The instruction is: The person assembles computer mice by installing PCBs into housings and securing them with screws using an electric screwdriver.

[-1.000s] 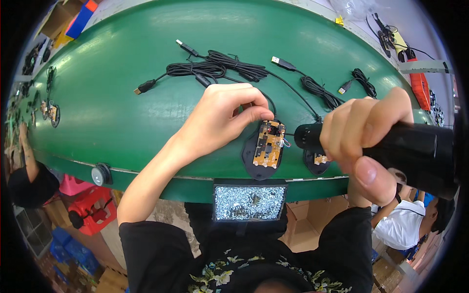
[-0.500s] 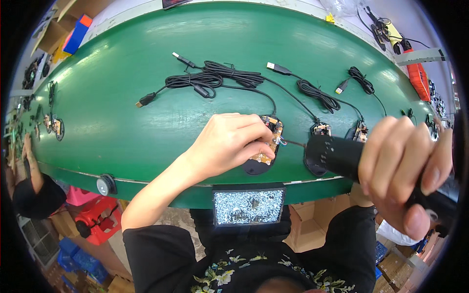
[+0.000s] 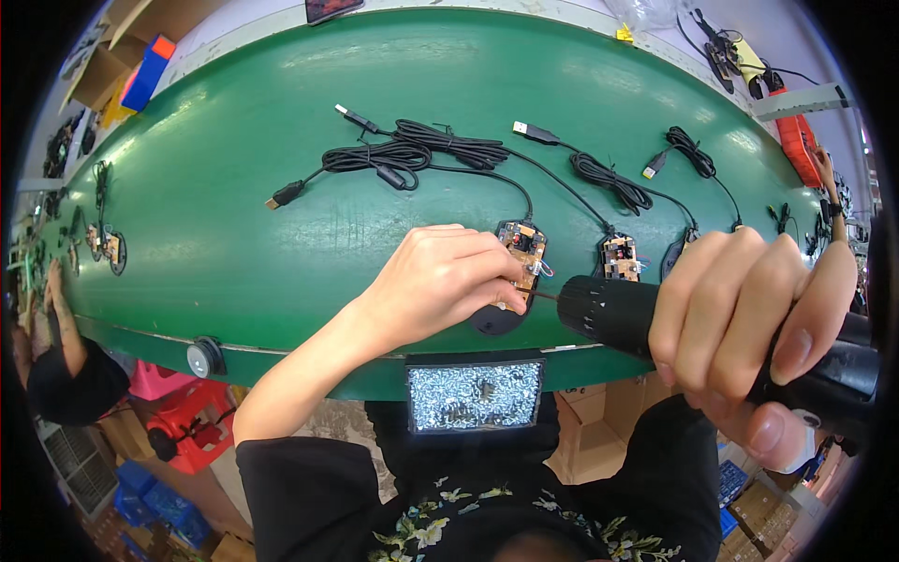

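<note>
My left hand [image 3: 435, 276] rests over an opened wired computer mouse [image 3: 526, 239], thumb and fingers closed at its tan circuit board. Part of the board is hidden under the fingers, and a black base shows below. In my right hand [image 3: 749, 318] is a black electric screwdriver [image 3: 609, 314], held nearly level. Its thin bit points left and reaches the board beside my left fingertips; whether it sits on a screw I cannot tell. Near my body, at the table edge, hangs a dark-framed tray [image 3: 476, 397] with many tiny shiny pieces.
Two more opened mice [image 3: 620, 255] lie to the right. Coiled black cables [image 3: 449, 145] with USB plugs [image 3: 286, 194] stretch across the green table [image 3: 234, 253]. Another person's arm [image 3: 61, 309] is at far left; another hand [image 3: 826, 173] reaches by a red bin [image 3: 798, 150] at right.
My right hand has brought the screwdriver left, its bit now at the board by my left fingertips. My left hand stays on the mouse. Another person's hand has appeared by the red bin.
</note>
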`<state>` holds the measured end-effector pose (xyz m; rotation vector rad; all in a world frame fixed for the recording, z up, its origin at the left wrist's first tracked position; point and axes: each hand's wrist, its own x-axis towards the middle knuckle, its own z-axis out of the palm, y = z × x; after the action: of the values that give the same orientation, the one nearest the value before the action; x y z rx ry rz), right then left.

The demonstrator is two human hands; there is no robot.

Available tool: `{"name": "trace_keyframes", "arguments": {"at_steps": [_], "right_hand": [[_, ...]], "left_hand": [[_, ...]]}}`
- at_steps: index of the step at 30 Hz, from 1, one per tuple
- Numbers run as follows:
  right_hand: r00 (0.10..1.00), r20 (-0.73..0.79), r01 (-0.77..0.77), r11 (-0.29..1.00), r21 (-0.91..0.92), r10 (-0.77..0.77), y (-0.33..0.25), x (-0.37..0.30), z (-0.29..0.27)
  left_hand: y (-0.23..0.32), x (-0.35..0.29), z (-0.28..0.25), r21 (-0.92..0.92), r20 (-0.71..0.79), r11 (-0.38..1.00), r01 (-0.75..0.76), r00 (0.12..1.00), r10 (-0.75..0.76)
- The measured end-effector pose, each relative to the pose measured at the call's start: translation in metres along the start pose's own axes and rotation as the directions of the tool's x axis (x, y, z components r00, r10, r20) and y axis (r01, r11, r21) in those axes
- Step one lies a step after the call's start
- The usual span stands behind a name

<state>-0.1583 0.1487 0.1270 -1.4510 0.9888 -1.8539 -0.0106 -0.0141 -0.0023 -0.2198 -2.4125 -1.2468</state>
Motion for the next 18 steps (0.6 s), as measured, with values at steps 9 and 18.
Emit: {"name": "trace_keyframes", "arguments": {"at_steps": [9,18], "right_hand": [[1.0,-0.003,-0.004,0.999,-0.035,0.004,-0.0016,0.0021,0.0003],[1.0,0.009,0.01,1.0,-0.007,-0.01,0.0018,0.0033,0.0027]], "left_hand": [[0.0011,-0.0008,0.0011,0.033,-0.011,0.999,-0.019,1.0,0.02],[0.0027,-0.001,0.0034,0.056,-0.014,0.998,-0.039,0.999,0.04]]}}
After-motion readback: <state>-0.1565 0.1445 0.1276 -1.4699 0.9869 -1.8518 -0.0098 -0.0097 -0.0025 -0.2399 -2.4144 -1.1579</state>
